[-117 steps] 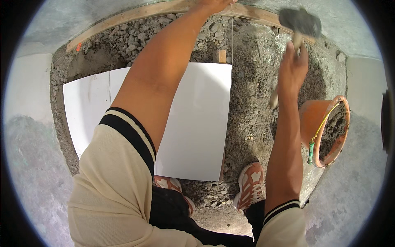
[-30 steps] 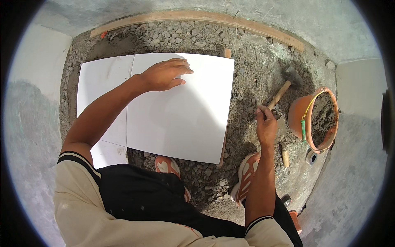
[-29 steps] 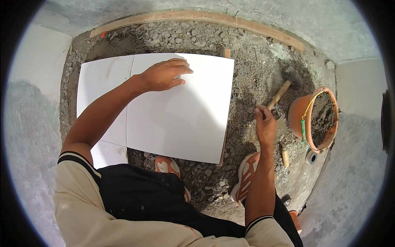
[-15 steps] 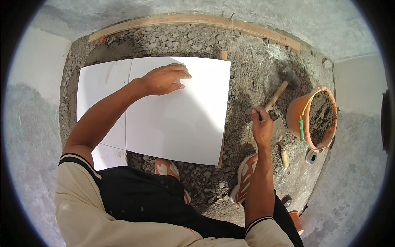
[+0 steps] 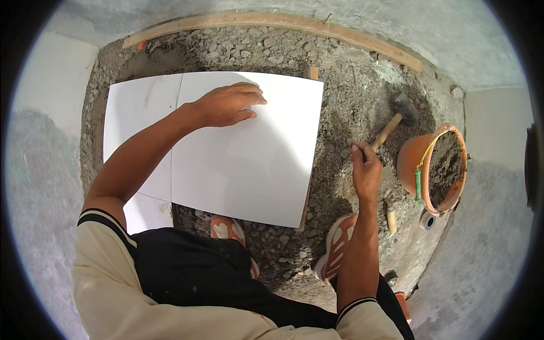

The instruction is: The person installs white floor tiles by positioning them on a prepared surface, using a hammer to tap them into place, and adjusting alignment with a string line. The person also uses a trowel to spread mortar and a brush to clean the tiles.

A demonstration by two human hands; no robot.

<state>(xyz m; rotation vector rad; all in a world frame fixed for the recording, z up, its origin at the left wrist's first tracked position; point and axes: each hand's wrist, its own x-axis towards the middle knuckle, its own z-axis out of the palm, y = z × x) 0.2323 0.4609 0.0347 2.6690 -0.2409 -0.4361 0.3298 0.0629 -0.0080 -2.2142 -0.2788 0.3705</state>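
**Left hand [image 5: 229, 106] over a white tile [image 5: 243, 175], right hand [image 5: 367, 170] by a hammer [image 5: 389, 129]**

Nearest are the person's shoes [image 5: 339, 243] on the gravel, the left one just beside the tile's near edge. A wooden handle [image 5: 391, 220] lies on the ground past the right shoe. Farther on, the right hand has thumb and fingertips drawn together at the near end of the hammer's handle; whether they grip it, I cannot tell. An orange bucket [image 5: 412, 161] of dark mix leans to its right. The left hand, palm down, fingers loosely bent and grasping nothing, is above the tile's far half; contact is unclear. Beyond the tile come loose stones [image 5: 243, 48], then a wooden board [image 5: 272, 20] along the wall [image 5: 226, 7].
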